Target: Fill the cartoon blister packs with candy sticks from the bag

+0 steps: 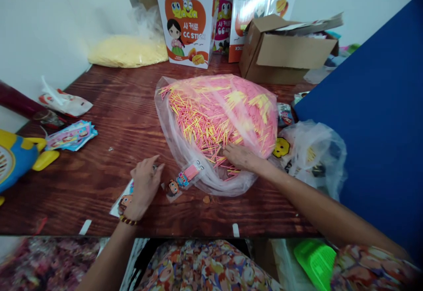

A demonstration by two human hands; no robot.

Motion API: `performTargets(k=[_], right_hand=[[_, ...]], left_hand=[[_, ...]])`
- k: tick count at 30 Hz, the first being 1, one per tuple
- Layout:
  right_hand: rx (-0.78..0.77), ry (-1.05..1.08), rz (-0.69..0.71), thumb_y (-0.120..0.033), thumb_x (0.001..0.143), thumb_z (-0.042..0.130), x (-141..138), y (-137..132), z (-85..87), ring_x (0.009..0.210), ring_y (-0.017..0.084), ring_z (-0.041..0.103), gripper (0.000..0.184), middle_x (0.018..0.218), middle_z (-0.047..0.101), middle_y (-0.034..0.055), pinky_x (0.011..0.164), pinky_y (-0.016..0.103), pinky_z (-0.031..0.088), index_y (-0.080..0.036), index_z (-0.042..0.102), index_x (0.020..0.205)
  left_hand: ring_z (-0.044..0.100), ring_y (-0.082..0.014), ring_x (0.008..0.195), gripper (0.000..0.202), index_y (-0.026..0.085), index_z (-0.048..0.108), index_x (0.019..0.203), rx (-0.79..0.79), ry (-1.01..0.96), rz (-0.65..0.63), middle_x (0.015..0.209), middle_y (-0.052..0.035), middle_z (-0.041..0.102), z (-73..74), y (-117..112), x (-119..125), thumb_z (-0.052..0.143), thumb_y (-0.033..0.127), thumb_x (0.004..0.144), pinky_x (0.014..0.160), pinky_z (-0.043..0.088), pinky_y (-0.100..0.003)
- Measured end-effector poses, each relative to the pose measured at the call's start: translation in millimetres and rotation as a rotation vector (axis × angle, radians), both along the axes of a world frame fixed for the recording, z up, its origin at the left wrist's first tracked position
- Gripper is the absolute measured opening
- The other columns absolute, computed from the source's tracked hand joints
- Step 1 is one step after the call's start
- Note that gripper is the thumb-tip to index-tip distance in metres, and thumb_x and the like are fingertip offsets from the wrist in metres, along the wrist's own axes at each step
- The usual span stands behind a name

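The right hand point(243, 156), fingers narrowed among loose sticks point(198, 126), and left hand point(145, 185), half-curled beside a packet point(123, 203), show no confirmable hold; light pinching seems advisable against breakage

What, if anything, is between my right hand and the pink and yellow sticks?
Nothing visible: your right hand is at the exposed pink and yellow sticks, inside the open mouth of the clear plastic bag.

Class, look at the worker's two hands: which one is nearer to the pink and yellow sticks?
Right. The right hand is at the sticks, inside the mouth of the clear bag; the left hand is apart from them, left of the bag, above a printed packet.
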State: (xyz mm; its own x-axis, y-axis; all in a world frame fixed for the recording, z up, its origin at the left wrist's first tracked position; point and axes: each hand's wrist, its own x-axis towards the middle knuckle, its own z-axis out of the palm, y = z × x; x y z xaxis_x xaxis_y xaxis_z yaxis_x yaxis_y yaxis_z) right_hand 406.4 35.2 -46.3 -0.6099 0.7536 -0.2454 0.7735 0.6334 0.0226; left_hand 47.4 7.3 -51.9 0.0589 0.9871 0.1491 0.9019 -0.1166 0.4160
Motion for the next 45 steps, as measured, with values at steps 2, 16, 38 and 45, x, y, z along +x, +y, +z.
performTargets(k=[2, 16, 38, 45], right_hand=[[-0.021, 0.042, -0.071, -0.01, 0.093, 0.04, 6, 0, -1.5, 0.101, 0.024, 0.059, 0.029, 0.109, 0.066, 0.0138, 0.086, 0.034, 0.042, -0.012, 0.061, 0.113], [-0.341, 1.155, -0.772, -0.049, 0.093, 0.04, -18, 14, -6.4, 0.07, 0.016, 0.055, 0.027, 0.071, 0.054, -0.0015, 0.073, 0.031, 0.046, -0.024, 0.04, 0.084], [-0.165, 1.365, -0.775, -0.037, 0.088, 0.048, -60, -5, -36.2, 0.085, 0.022, 0.06, 0.015, 0.086, 0.066, 0.0029, 0.087, 0.037, 0.046, -0.024, 0.055, 0.09], [-0.18, 1.437, -0.795, -0.04, 0.088, 0.05, -59, -6, -40.0, 0.085, 0.019, 0.062, 0.021, 0.089, 0.069, 0.0017, 0.085, 0.034, 0.047, -0.023, 0.062, 0.094]], left_hand=[[0.054, -0.0356, 0.116, 0.043, 0.016, 0.061, 0.126, -0.042, 0.098, 0.104, 0.124, -0.0162, 0.064, 2.0, -1, -20, 0.043, 0.039, 0.095, 0.096, 0.039, -0.05], [0.052, -0.0384, 0.111, 0.047, 0.02, 0.064, 0.124, -0.125, 0.171, 0.234, 0.122, -0.0167, 0.061, -8.7, -8, -50, 0.044, 0.049, 0.092, 0.088, 0.041, -0.05], [0.067, -0.0215, 0.079, 0.032, 0.02, 0.066, 0.09, -0.086, -0.361, 0.224, 0.085, -0.0025, 0.072, -25.4, 6, -77, 0.059, 0.05, 0.081, 0.075, 0.051, -0.031], [0.068, -0.0228, 0.084, 0.032, 0.018, 0.07, 0.093, 0.001, -0.294, 0.176, 0.092, -0.0042, 0.073, -29.2, 7, -84, 0.058, 0.046, 0.084, 0.079, 0.054, -0.033]])
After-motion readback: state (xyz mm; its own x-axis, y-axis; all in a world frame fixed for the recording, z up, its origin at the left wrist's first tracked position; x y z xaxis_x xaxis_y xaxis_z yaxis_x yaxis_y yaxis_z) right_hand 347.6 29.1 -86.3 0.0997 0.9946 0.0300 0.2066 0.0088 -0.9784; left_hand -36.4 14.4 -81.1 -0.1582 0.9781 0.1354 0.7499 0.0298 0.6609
